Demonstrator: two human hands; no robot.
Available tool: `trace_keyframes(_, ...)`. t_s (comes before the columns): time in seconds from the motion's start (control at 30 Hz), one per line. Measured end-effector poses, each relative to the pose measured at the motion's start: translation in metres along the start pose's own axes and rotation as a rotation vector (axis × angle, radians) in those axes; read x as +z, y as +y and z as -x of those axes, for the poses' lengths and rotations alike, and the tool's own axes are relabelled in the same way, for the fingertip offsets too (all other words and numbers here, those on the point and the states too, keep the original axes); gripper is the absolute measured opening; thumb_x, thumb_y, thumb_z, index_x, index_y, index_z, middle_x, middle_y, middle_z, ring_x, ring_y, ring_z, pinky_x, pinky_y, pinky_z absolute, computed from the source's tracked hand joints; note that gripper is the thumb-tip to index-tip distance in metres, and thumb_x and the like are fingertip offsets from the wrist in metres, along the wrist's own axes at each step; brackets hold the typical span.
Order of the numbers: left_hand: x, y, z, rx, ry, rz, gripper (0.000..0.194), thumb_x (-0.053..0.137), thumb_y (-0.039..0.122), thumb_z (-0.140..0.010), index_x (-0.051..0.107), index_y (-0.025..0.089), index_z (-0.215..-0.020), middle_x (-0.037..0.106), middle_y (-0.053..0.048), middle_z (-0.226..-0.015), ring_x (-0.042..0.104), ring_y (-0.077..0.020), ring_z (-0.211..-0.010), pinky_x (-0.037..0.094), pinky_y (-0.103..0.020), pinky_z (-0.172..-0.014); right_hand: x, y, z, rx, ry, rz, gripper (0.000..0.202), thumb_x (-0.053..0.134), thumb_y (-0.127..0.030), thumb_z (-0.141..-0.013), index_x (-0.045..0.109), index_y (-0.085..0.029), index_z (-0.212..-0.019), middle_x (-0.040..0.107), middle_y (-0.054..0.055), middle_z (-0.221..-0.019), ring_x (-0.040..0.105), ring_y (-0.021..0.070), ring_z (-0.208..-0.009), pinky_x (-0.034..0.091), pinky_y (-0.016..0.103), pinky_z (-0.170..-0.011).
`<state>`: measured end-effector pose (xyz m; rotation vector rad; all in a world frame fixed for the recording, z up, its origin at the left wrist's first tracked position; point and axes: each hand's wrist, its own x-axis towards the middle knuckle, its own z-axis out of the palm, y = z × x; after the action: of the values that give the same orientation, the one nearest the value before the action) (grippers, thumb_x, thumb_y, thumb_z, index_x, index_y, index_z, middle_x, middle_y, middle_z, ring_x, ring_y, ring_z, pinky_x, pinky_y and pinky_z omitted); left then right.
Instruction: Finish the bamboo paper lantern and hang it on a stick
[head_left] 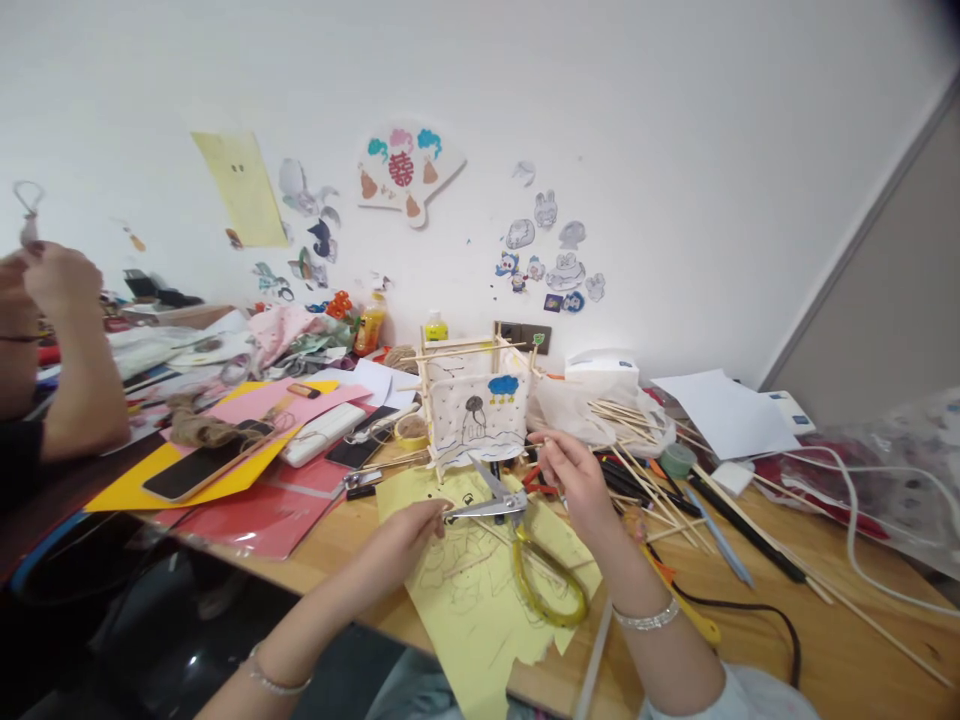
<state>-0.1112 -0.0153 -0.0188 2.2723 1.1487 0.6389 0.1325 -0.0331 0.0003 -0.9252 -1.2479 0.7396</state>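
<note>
White wall [675,110] behind a cluttered wooden table [862,625]. Left hand [416,525] pinched closed beside an open blade of the scissors [491,507], so could get nicked by a slip; between the hands, just beyond, stick frame [480,415], likely to tip if knocked; right hand [568,468] pinched closed near its corner. At far left, another person's forearm [79,350], cut off; in either pinch, anything held too fine to tell; behind the drawn panel [450,410], mostly hidden interior.

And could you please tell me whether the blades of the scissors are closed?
No, the two blades of the yellow-handled scissors are spread apart in a V, seen against the yellow paper.
</note>
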Motion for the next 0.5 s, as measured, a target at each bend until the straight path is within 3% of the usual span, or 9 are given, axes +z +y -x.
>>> trace_keyframes(0.1,0.018,0.003,0.004,0.033,-0.008,0.036,0.031,0.038,0.023,-0.085,0.062,0.019,-0.104,0.068,-0.007,-0.092,0.061,-0.0188,-0.084,0.047,-0.029,-0.077,0.004,0.011,-0.001,0.004,-0.021,0.106,0.031,0.045,-0.042,-0.087,0.054,-0.017,-0.102,0.043,-0.006,-0.059,0.040,0.0105,-0.050,0.033,0.022,-0.047)
trace_keyframes(0.2,0.028,0.011,0.006,-0.026,-0.014,0.058,0.036,0.039,0.023,-0.083,0.062,0.017,-0.110,0.069,-0.009,-0.089,0.063,-0.0186,-0.079,0.048,-0.028,-0.071,0.007,0.015,0.002,-0.025,-0.051,0.322,0.019,0.045,-0.033,-0.088,0.055,-0.018,-0.092,0.053,-0.001,-0.070,0.049,0.0133,-0.063,0.040,0.025,-0.059)
trace_keyframes(0.27,0.032,0.014,0.006,-0.072,0.009,0.071,0.037,0.041,0.023,-0.081,0.062,0.016,-0.110,0.069,-0.008,-0.086,0.063,-0.0184,-0.076,0.049,-0.028,-0.067,0.011,0.015,0.004,-0.121,-0.121,0.515,0.013,0.048,-0.025,-0.087,0.058,-0.018,-0.083,0.058,0.002,-0.078,0.052,0.0156,-0.074,0.041,0.028,-0.069)
trace_keyframes(0.37,0.036,0.014,0.005,-0.069,0.069,0.055,0.031,0.045,0.021,-0.077,0.065,0.016,-0.100,0.070,-0.009,-0.088,0.064,-0.0192,-0.079,0.049,-0.029,-0.071,0.019,0.015,0.008,-0.340,-0.196,0.871,0.012,0.054,-0.017,-0.085,0.064,-0.019,-0.081,0.058,0.004,-0.086,0.049,0.0182,-0.084,0.038,0.031,-0.076)
trace_keyframes(0.5,0.037,0.014,0.004,-0.047,0.113,0.014,0.021,0.045,0.020,-0.076,0.066,0.017,-0.082,0.070,-0.007,-0.080,0.064,-0.0197,-0.074,0.049,-0.029,-0.067,0.030,0.024,0.008,-0.484,-0.241,1.172,0.009,0.061,-0.018,-0.082,0.068,-0.022,-0.077,0.057,0.003,-0.083,0.045,0.0186,-0.082,0.035,0.030,-0.072)
